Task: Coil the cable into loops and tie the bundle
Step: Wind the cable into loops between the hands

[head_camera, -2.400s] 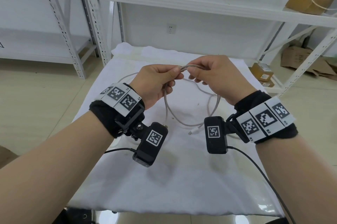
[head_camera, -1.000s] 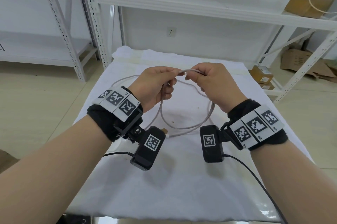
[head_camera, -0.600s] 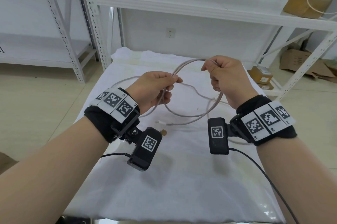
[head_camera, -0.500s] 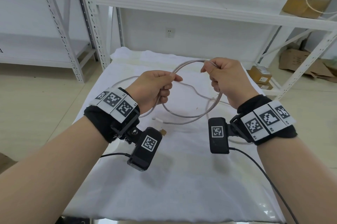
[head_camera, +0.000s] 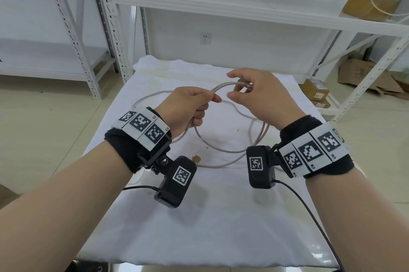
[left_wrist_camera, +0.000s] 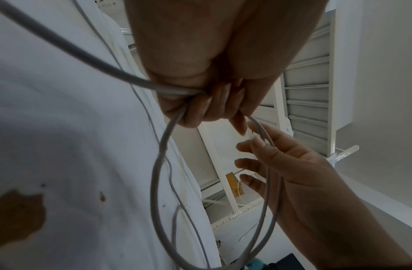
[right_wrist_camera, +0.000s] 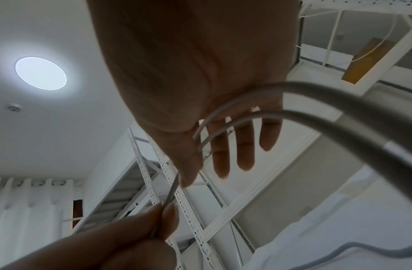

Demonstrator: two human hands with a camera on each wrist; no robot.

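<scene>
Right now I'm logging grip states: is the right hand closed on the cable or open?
Open. The right hand has its fingers spread straight; the cable loops merely run across its palm, while the left hand pinches them.

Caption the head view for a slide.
Left hand pinches a grey cable loop above the white cloth; open right hand steadies it.

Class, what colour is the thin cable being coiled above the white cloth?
Light grey cable, best seen in the head view.

Light grey cable [head_camera: 230, 151]; white cloth [head_camera: 221, 216], brown stain [head_camera: 196, 158]; black-and-white checkered wristband tags [head_camera: 141, 127].
</scene>
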